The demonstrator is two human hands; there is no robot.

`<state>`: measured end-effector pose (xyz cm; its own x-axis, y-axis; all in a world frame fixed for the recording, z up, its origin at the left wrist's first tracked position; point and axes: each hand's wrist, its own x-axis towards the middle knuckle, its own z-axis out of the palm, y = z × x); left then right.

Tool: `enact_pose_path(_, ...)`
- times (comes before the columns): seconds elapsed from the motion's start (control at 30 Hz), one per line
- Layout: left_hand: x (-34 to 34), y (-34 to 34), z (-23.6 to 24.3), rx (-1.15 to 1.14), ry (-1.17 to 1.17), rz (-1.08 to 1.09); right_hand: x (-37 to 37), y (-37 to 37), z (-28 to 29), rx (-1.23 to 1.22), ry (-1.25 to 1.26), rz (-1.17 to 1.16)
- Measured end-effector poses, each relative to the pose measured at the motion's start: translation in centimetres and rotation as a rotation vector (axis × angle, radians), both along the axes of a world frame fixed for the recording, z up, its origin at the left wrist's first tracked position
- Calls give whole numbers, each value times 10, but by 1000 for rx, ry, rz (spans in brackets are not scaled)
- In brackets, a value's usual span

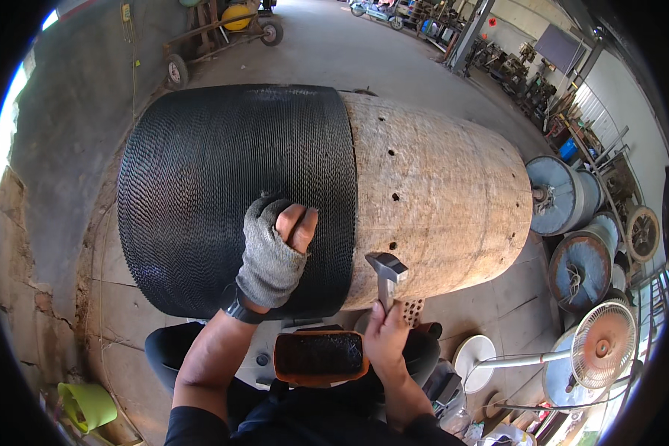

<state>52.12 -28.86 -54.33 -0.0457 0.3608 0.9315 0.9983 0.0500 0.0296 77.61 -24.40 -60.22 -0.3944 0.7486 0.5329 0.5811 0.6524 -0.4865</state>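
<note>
A large drum lies across in front of me. Its left part is covered in tight rows of black, ridged wire (223, 149); its right part is a bare, pale wooden cylinder (446, 186) with small dark holes. My left hand (273, 256), in a grey glove with bare thumb and finger ends, is closed over the black rows near their right edge. Whatever its fingers may pinch is hidden. Below the wooden part, my right hand (386, 338), ungloved, grips the handle of a hammer (388, 269). The hammer's head is up, in front of the wood's lower edge.
An orange tray (321, 377) with dark contents sits between my legs. On the right stand a fan (603, 346) and several metal spools (556, 195). A green bucket (89, 405) is at lower left. A wheeled cart (219, 41) stands at the far wall.
</note>
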Motion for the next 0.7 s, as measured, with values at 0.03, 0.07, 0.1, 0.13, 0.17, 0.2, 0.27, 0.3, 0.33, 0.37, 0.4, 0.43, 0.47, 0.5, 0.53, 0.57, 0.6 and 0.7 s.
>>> enact_pose_path(0.03,0,1,-1,14,2,2,4,-5,4,39,115,31)
enact_pose_path(0.07,-1,3,-1,27,5,5,7,-9,5,77,230,64)
enact_pose_path(0.1,0,3,3,12,14,9,9,-13,-1,-13,338,41)
enact_pose_path(0.13,-1,3,4,0,14,7,10,-13,-2,-34,348,66)
enact_pose_path(0.17,-1,2,4,-10,15,4,10,-13,0,-55,358,91)
enact_pose_path(0.2,-2,2,6,-17,23,3,7,-12,4,-72,375,118)
enact_pose_path(0.27,1,1,4,-25,4,36,-6,0,5,-24,-102,-44)
enact_pose_path(0.3,2,-1,3,-29,-3,61,-5,-5,7,29,3,36)
enact_pose_path(0.33,1,1,4,-10,-17,97,-3,-4,12,104,103,129)
enact_pose_path(0.37,-1,3,3,10,-23,72,2,-10,6,38,143,106)
enact_pose_path(0.4,0,5,4,8,-26,75,-3,-12,9,65,322,135)
enact_pose_path(0.43,0,6,6,5,-29,78,-2,-13,6,9,388,140)
enact_pose_path(0.47,1,7,7,3,-32,81,0,-14,3,-46,455,144)
enact_pose_path(0.5,0,7,7,-5,-30,85,-1,-10,3,-38,266,71)
enact_pose_path(0.53,0,7,5,-13,-28,89,-2,-4,3,-29,78,-2)
enact_pose_path(0.57,0,6,4,-21,-26,92,-3,1,1,-141,-90,-48)
enact_pose_path(0.6,0,4,3,-19,-10,99,0,-5,1,-148,38,1)
enact_pose_path(0.7,-2,12,6,30,13,114,11,-11,6,-97,406,106)
